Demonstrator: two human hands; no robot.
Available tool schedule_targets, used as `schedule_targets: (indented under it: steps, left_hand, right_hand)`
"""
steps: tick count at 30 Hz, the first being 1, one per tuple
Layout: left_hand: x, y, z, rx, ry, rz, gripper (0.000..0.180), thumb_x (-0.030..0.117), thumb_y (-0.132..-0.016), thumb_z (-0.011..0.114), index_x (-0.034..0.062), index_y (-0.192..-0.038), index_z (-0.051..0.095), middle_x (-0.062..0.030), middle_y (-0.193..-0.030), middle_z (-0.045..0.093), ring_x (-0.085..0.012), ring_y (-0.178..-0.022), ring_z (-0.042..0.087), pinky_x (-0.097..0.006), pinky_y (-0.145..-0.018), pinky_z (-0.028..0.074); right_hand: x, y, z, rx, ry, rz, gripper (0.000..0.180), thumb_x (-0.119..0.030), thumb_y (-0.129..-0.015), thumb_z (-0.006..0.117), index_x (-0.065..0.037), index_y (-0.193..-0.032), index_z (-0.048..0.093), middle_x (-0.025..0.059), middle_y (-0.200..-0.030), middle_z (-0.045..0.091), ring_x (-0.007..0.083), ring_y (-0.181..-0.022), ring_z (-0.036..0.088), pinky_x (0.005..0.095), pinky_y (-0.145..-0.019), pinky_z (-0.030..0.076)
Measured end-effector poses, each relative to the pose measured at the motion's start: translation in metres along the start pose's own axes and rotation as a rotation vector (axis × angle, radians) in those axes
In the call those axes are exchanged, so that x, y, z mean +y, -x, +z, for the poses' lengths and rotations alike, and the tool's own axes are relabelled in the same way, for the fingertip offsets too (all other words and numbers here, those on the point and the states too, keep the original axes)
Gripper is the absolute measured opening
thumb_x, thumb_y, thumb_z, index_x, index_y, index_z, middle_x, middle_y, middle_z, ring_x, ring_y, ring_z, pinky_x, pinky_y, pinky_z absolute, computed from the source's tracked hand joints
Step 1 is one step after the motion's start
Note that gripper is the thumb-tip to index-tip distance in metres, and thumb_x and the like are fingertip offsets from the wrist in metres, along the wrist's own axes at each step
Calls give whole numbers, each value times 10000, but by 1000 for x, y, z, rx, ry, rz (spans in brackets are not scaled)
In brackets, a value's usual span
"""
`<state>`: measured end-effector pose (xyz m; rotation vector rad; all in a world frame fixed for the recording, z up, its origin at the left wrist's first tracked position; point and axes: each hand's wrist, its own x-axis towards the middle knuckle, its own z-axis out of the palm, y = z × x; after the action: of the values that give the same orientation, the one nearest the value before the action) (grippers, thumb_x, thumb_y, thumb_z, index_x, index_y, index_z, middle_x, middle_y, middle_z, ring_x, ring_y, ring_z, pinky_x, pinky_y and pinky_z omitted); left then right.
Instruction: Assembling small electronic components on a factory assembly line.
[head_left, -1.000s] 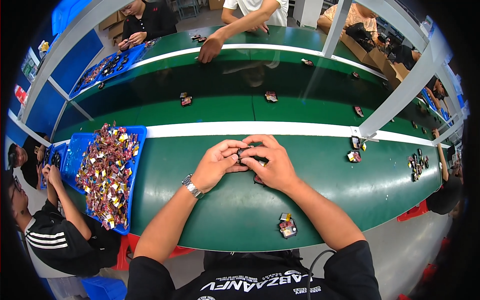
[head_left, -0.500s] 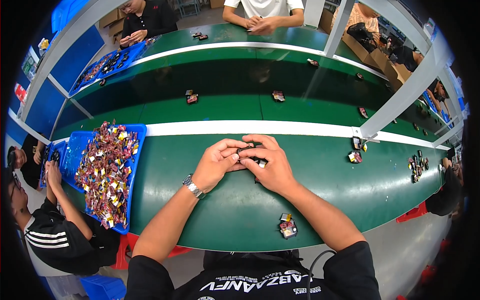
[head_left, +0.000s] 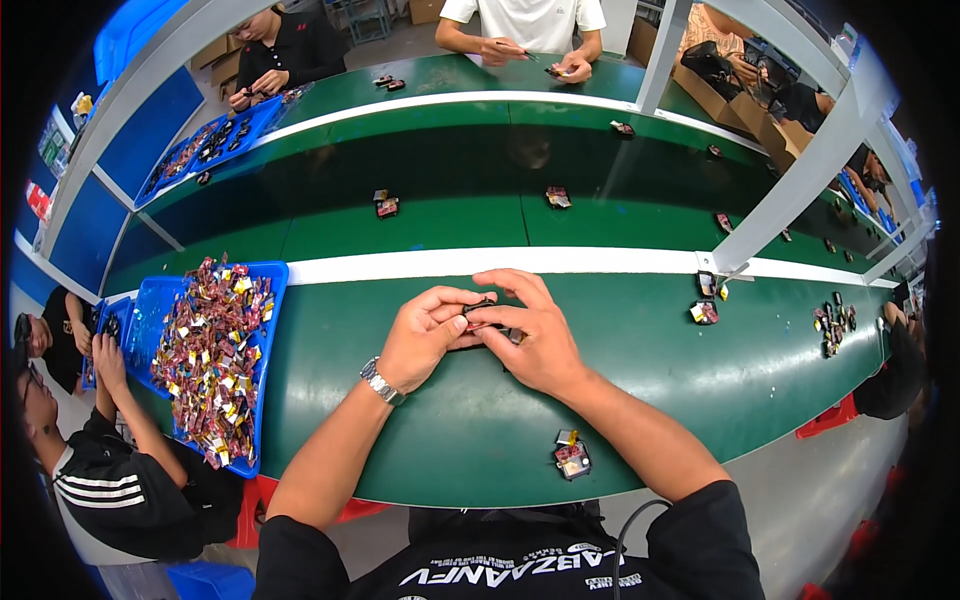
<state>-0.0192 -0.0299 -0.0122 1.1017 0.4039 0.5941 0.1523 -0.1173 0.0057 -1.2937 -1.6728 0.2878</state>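
My left hand point(head_left: 425, 335) and my right hand point(head_left: 530, 335) meet over the green bench point(head_left: 440, 440), fingers pinched together on a small dark part point(head_left: 480, 312) with a bit of red showing. Most of that part is hidden by my fingers. A metal watch sits on my left wrist. Another small dark and yellow part point(head_left: 572, 456) lies on the bench near its front edge, below my right forearm.
A blue tray point(head_left: 268, 330) heaped with several red, yellow and silver small parts stands at my left. More small parts point(head_left: 703, 312) lie to the right, others on the moving belt point(head_left: 386, 205). A white post point(head_left: 790, 180) rises at right. Other people work around the benches.
My hands stay together on the small part with only slight finger movement. Parts on the belt have drifted to the right. The person across drew both hands in.
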Motion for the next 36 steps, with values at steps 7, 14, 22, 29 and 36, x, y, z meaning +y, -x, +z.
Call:
schedule_targets:
  steps: [7, 14, 22, 29, 36]
  left_hand:
    - [0, 0, 4, 69, -1, 23, 270, 39, -992, 514, -5, -1258, 512, -144, -1226, 618, -203, -1105, 636, -389, -945, 567]
    - [2, 1, 8, 57, 22, -31, 287, 44, -991, 519, -8, -1273, 504, -134, -1213, 623, -202, -1102, 636, -392, -947, 563]
    - [5, 0, 8, 63, 38, -57, 289, 53, -988, 530, -4, -1270, 508, -128, -1208, 628, -202, -1095, 637, -381, -934, 566]
    - [3, 1, 12, 114, -46, -21, 249, 43, -981, 531, -10, -1224, 538, -128, -1155, 645, -191, -1044, 655, -358, -869, 595]
    - [-2, -1, 18, 193, -122, 9, 205, 33, -975, 542, -17, -1173, 561, -120, -1111, 660, -172, -1005, 662, -331, -813, 616]
  right_hand:
    - [-5, 0, 6, 20, -21, 53, 178, -30, -826, 684, -43, -1004, 693, 110, -1251, 573, 309, -1179, 525, 402, -962, 471]
    - [-7, -6, 4, 143, 204, -117, 166, 4, -762, 728, -43, -917, 692, 70, -968, 607, 242, -895, 603, 332, -721, 532]
    - [-6, -7, 3, 128, 232, -137, 171, -7, -757, 733, -35, -920, 689, 61, -947, 600, 224, -845, 605, 331, -685, 535]
    - [-8, -6, 8, 117, 238, -107, 177, -11, -762, 732, -31, -929, 678, 63, -939, 583, 226, -842, 594, 328, -679, 529]
    - [-1, -6, 4, 135, -252, 255, 149, 34, -800, 689, 0, -942, 660, 85, -957, 603, 154, -841, 627, 278, -698, 543]
